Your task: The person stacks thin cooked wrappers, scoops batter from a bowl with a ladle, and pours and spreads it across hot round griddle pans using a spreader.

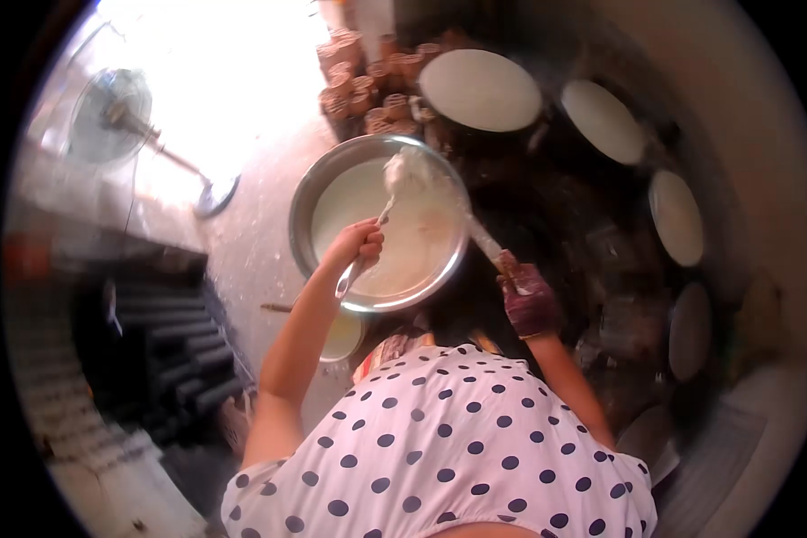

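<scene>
A wide metal basin point(460, 242) of creamy white liquid point(403, 255) stands in front of me. My left hand point(359, 244) is closed around the handle of a long spoon point(344, 280), whose far end is coated in thick white stuff above the basin. On my right hand point(529, 303) is a dark, stained glove. It grips a white-smeared, long-handled tool point(486, 240) that slants over the basin's right rim toward the spoon's end. The tool's blurred head hides its exact kind, and I cannot tell whether the two utensils touch.
Terracotta-coloured cups point(345, 76) are stacked beyond the basin. Several pale round discs curve along the right, including a large disc point(481, 90). A small bowl point(342, 339) sits by the basin's near side. Left are a standing fan point(112, 115) and dark stacked rolls point(175, 341).
</scene>
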The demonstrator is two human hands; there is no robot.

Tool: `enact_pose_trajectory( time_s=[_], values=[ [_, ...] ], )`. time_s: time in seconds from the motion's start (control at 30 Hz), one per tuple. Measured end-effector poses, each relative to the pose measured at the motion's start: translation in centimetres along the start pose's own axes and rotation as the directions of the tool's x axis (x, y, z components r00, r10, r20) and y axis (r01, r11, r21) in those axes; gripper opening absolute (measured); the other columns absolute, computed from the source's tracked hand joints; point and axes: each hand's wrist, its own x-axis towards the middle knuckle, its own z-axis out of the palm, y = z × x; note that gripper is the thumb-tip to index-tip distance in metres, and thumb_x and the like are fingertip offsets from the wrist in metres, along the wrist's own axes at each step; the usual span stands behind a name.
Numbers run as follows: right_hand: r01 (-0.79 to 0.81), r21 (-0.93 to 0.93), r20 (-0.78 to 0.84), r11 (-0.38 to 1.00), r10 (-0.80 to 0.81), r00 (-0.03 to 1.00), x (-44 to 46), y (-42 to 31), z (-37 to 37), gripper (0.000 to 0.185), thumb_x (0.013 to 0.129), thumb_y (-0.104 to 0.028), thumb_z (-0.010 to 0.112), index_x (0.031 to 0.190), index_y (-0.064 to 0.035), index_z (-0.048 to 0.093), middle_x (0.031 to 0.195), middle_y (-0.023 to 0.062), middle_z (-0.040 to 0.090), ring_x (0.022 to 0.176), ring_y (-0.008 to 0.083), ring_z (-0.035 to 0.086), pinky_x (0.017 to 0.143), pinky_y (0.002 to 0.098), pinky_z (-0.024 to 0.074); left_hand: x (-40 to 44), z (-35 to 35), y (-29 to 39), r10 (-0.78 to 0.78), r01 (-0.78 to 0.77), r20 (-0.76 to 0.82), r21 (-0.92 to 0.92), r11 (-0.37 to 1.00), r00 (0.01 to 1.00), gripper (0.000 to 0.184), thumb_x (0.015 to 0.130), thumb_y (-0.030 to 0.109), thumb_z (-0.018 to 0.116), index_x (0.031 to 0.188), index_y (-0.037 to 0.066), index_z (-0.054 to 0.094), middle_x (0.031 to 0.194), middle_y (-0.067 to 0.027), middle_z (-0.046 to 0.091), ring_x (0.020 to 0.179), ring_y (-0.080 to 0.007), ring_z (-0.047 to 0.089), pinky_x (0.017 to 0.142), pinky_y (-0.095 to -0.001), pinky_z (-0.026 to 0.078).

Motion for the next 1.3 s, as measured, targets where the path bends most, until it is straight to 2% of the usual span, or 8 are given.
enact_pose_trajectory(
  time_s=[0.2, 0.37, 0.5, 0.7, 0.8, 0.87, 0.97, 1.3],
  values=[
    [-0.262, -0.081, -0.054, 0.962, 0.258, 0.965, -5.6, 3.6, -4.3, 0.04, 0.083, -0.021, 0.063, 0.123, -0.0202, 0.057, 0.085, 0.0094, 0.06, 0.072, 0.0271, 0.061, 0.061, 0.0373, 0.0513, 3.7, 12.3, -5.3, 0.169, -0.233, 0.171, 0.492, 0.839, 0.971, 0.043, 0.096, 0.013, 0.046, 0.139, 0.007, 0.039, 0.056, 0.0045, 0.036, 0.039, -0.0053, 0.031, 0.035, -0.0196, 0.026],
    [-0.607, -0.13, -0.201, 0.784, 0.579, 0.79, -14.0, 12.4, -6.8, 0.044, 0.084, -0.015, 0.063, 0.127, -0.0187, 0.055, 0.097, 0.0112, 0.062, 0.083, 0.0295, 0.061, 0.069, 0.0383, 0.0508, 16.8, 24.7, -13.6, -0.367, 0.288, 0.204, 0.334, 0.898, 0.908, 0.033, 0.097, 0.014, 0.041, 0.13, 0.011, 0.044, 0.056, 0.0046, 0.035, 0.038, -0.0058, 0.031, 0.035, -0.021, 0.026],
    [-0.695, 0.053, -0.479, 0.717, 0.629, 0.612, -14.8, 10.5, -7.3, 0.039, 0.087, -0.019, 0.06, 0.125, -0.0189, 0.055, 0.1, 0.0104, 0.063, 0.089, 0.0303, 0.061, 0.073, 0.0372, 0.0506, 17.3, 28.8, -15.8, -0.271, -0.124, 0.425, 0.701, 0.702, 0.864, 0.043, 0.095, 0.015, 0.042, 0.138, 0.009, 0.039, 0.06, 0.0, 0.043, 0.041, -0.0084, 0.037, 0.035, -0.022, 0.031],
    [-0.949, -0.315, -0.004, 0.02, 1.0, 0.022, -17.0, 13.5, -11.3, 0.035, 0.092, -0.024, 0.052, 0.126, -0.0145, 0.054, 0.113, 0.0102, 0.06, 0.1, 0.0244, 0.061, 0.083, 0.034, 0.0506, 28.9, 42.3, -29.6, -0.853, 0.728, 0.243, 0.445, 0.521, 0.462, 0.024, 0.093, 0.013, 0.046, 0.117, 0.008, 0.051, 0.061, 0.0046, 0.043, 0.042, -0.0065, 0.04, 0.037, -0.0204, 0.03],
    [-0.931, -0.069, -0.666, 0.357, 0.679, 0.31, -21.7, 14.6, -13.8, 0.04, 0.086, -0.025, 0.061, 0.125, -0.0142, 0.057, 0.122, 0.0103, 0.059, 0.099, 0.024, 0.062, 0.087, 0.0326, 0.0488, 28.6, 52.2, -30.1, -0.919, 0.862, 0.172, 0.32, 0.393, 0.355, 0.033, 0.095, 0.014, 0.047, 0.127, 0.008, 0.043, 0.059, 0.0054, 0.041, 0.039, -0.0054, 0.037, 0.036, -0.0214, 0.03],
    [-0.889, -0.359, -0.667, 0.286, 0.587, 0.458, -25.5, 16.3, -17.9, 0.038, 0.089, -0.023, 0.055, 0.126, -0.0148, 0.055, 0.124, 0.0104, 0.057, 0.102, 0.0244, 0.06, 0.083, 0.0349, 0.05, 28.4, 56.0, -30.4, -0.807, -0.046, 0.4, 0.904, 0.424, 0.435, 0.033, 0.095, 0.017, 0.047, 0.127, 0.007, 0.043, 0.058, 0.0042, 0.04, 0.039, -0.0063, 0.038, 0.037, -0.0231, 0.031],
    [-0.897, -0.423, -0.703, 0.125, 0.58, 0.412, -31.5, 21.6, -19.3, 0.037, 0.091, -0.02, 0.051, 0.127, -0.0176, 0.052, 0.122, 0.0103, 0.056, 0.101, 0.0271, 0.058, 0.077, 0.0381, 0.0512, 28.3, 60.8, -39.6, -0.787, -0.353, 0.459, 0.877, 0.327, 0.411, 0.022, 0.095, 0.02, 0.048, 0.113, 0.007, 0.049, 0.057, 0.0029, 0.04, 0.039, -0.0069, 0.038, 0.038, -0.0242, 0.03],
    [-0.991, 0.114, -0.59, -0.065, 0.798, -0.12, -30.0, 36.9, -27.5, 0.037, 0.089, -0.031, 0.053, 0.126, -0.026, 0.052, 0.1, 0.0104, 0.058, 0.085, 0.0332, 0.062, 0.072, 0.0436, 0.0502, 35.0, 71.2, -58.4, -0.778, -0.455, 0.428, 0.866, 0.207, 0.46, 0.012, 0.091, 0.014, 0.047, 0.088, 0.004, 0.052, 0.061, -0.0019, 0.047, 0.044, -0.01, 0.043, 0.04, -0.0254, 0.035]
  ],
)
